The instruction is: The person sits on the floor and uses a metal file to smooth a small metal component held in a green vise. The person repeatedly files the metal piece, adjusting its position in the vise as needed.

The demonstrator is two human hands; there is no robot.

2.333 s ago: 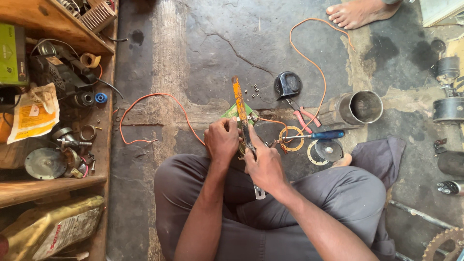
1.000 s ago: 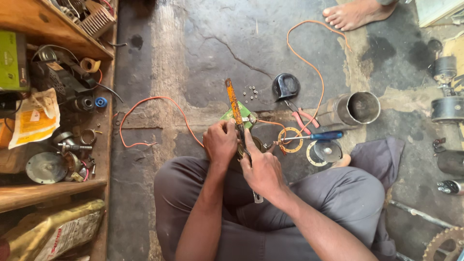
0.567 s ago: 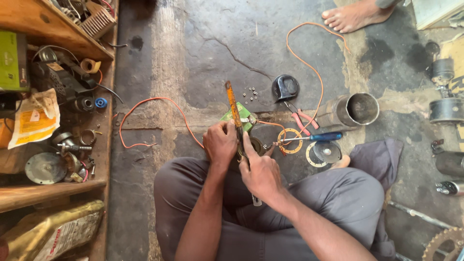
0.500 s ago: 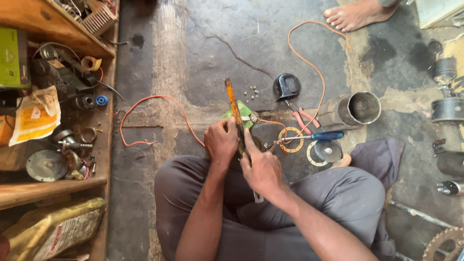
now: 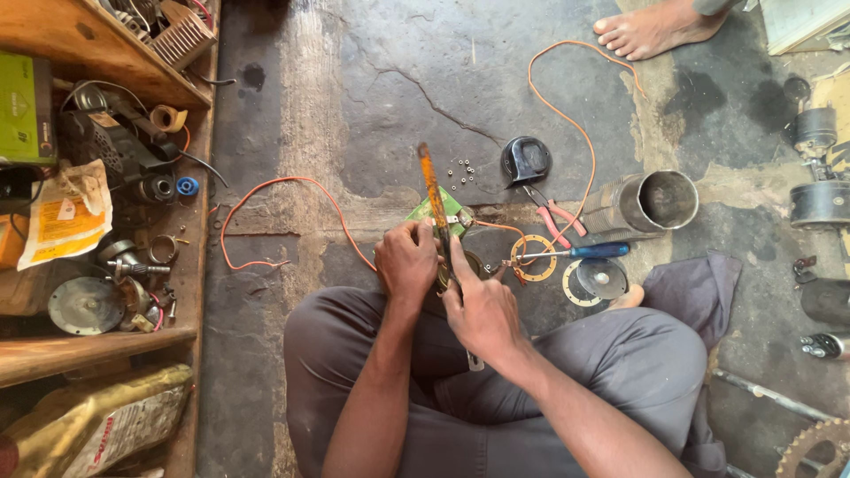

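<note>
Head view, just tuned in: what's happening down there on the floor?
A person sits cross-legged on a cracked concrete floor. Their left hand and right hand close together over a small round metal part, with an orange-handled tool sticking up between them. Red-handled pliers, a blue-handled screwdriver and a metal cylinder lie beside them.

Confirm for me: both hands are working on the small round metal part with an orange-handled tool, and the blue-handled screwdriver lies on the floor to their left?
Not quite. The head view shows the blue-handled screwdriver lying to the right of the hands, not the left. The left hand and right hand do work on the small round metal part with the orange-handled tool.
</note>
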